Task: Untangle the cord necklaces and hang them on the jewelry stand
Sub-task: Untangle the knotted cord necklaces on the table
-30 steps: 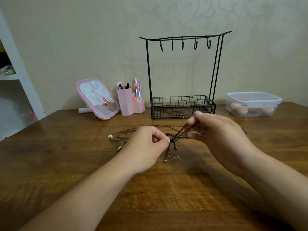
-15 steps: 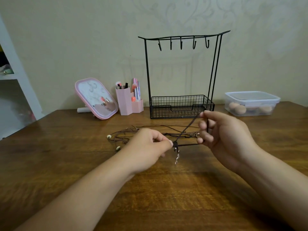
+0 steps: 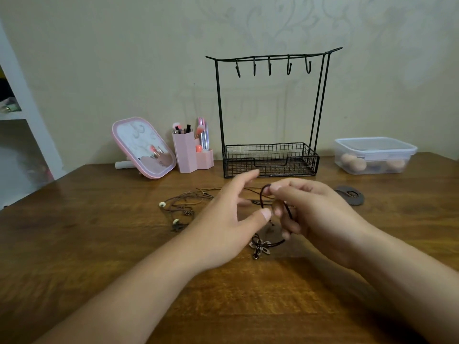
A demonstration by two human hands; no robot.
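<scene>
A black wire jewelry stand [image 3: 270, 108] with several bare hooks and a mesh basket stands at the back of the wooden table [image 3: 99, 244]. A tangle of brown cord necklaces [image 3: 181, 207] with pale beads lies left of centre. My right hand [image 3: 313, 214] pinches a loop of a dark cord necklace [image 3: 262, 197]; its flower-shaped pendant [image 3: 259, 245] lies on the table below. My left hand [image 3: 223, 219] hovers beside it with fingers spread, holding nothing.
A pink mirror [image 3: 142, 147] and a pink brush holder [image 3: 191, 152] stand at the back left. A lidded clear box [image 3: 373, 155] sits at the back right, a dark round disc [image 3: 350, 194] in front of it. White shelving [image 3: 15, 115] is at far left.
My left hand let go of the cord and opened. My right hand drew the dark cord toward itself, and the pendant dropped onto the table.
</scene>
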